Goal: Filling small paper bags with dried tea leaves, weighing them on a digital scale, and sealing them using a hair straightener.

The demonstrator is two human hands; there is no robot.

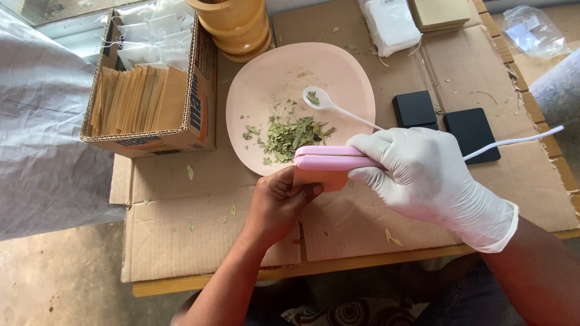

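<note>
Your left hand (279,202), bare, pinches a small brown pouch (319,178) at the bench (181,232) front edge, just below the pink plate (266,81) w/ dried leaves (289,136). Your right hand (417,172), gloved, is clenched round a pink clamp sealer (329,158) closed on the pouch top. Risks, imo: left fingertips sit v. close to the sealer, could get nipped or burnt; pouch tilting gives a crooked seal; the white cord (513,142) could snag.

Floor (66,278): bare concrete, lower left.
Bench (338,263): wooden, covered with flattened cardboard (199,229).
Light: soft daylight.
</note>
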